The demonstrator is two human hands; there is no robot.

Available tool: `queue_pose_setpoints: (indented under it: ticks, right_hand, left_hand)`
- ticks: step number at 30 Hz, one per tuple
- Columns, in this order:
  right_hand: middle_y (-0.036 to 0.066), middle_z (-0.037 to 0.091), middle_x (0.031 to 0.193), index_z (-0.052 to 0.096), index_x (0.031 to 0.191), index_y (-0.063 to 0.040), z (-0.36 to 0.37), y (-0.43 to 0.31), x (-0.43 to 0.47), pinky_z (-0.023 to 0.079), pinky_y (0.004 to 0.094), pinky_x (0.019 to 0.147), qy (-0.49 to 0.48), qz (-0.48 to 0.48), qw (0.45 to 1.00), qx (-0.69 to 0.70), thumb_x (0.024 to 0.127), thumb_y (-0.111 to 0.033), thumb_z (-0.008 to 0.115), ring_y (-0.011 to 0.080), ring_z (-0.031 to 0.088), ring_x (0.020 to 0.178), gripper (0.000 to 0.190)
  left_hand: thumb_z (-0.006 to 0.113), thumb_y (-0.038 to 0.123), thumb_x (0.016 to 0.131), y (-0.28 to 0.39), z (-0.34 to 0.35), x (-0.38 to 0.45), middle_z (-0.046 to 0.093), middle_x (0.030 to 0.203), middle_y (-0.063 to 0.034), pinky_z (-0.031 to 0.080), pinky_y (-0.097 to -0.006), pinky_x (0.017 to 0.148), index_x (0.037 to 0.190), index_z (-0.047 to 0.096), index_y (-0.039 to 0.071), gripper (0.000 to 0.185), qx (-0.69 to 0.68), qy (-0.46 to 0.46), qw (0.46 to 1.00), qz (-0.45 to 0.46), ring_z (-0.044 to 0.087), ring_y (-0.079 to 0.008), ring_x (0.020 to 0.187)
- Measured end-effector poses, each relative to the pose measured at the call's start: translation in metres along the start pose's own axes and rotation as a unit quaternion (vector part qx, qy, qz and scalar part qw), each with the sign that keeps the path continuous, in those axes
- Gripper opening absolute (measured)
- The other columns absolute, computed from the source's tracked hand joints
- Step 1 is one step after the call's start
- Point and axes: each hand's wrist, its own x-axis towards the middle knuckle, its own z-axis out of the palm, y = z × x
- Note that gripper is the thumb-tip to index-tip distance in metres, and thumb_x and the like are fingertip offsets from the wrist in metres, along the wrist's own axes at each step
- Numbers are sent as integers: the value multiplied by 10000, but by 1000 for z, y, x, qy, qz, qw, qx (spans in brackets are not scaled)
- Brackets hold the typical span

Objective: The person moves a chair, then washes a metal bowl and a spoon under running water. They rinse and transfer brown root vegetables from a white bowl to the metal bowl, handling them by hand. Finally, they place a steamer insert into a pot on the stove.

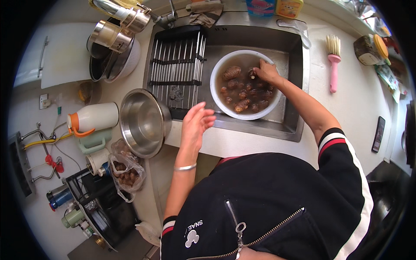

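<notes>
A white round basin (213,85) of cloudy water stands in the stainless steel sink (294,97). Several brown, rough-skinned taro roots (232,72) lie in the water. At the basin's far right part, my right hand (269,71) reaches in, its fingertips on a small taro root (252,73) with a pale end; whether they grip it is not clear. My left hand (198,118) is raised over the sink's near edge, left of the basin, with fingers slightly bent and nothing in them. Left of it, a steel bowl (143,120) sits on the counter.
A roll-up drying rack (177,65) with a scouring pad (176,93) covers the sink's left side. The faucet (167,20) is behind. A pink-handled brush (333,70) and a phone (378,134) lie at right. A plastic bag of taro roots (128,177) and a white jug (97,117) stand at left.
</notes>
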Motion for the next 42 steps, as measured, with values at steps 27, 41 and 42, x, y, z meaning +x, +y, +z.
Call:
queue_pose_setpoints:
  ticks: [27, 41, 42]
  right_hand:
    - [159, 648, 951, 639, 942, -42, 32, -60, 64, 457, 427, 801, -174, 27, 979, -98, 803, -302, 458, 315, 611, 929, 346]
    - [105, 580, 1028, 496, 1153, -18, 30, -90, -56, 236, 579, 959, 174, -138, 965, -142, 841, -265, 493, 263, 521, 1037, 398]
    - [114, 584, 1030, 496, 1144, -5, 34, -86, -50, 246, 574, 945, 138, -126, 972, -141, 844, -269, 484, 264, 519, 1042, 400]
  left_hand:
    - [699, 392, 716, -70, 52, 247, 399, 1288, -295, 289, -386, 1039, 1321, 319, -46, 838, 600, -138, 774, 149, 365, -377, 1238]
    - [336, 437, 902, -58, 60, 258, 536, 1169, -228, 378, -436, 931, 1156, 523, 6, 535, 435, 38, 899, 2, 486, -386, 1110]
    - [338, 437, 900, -54, 62, 256, 532, 1168, -238, 378, -437, 931, 1161, 517, 1, 539, 434, 40, 900, 2, 485, -393, 1107]
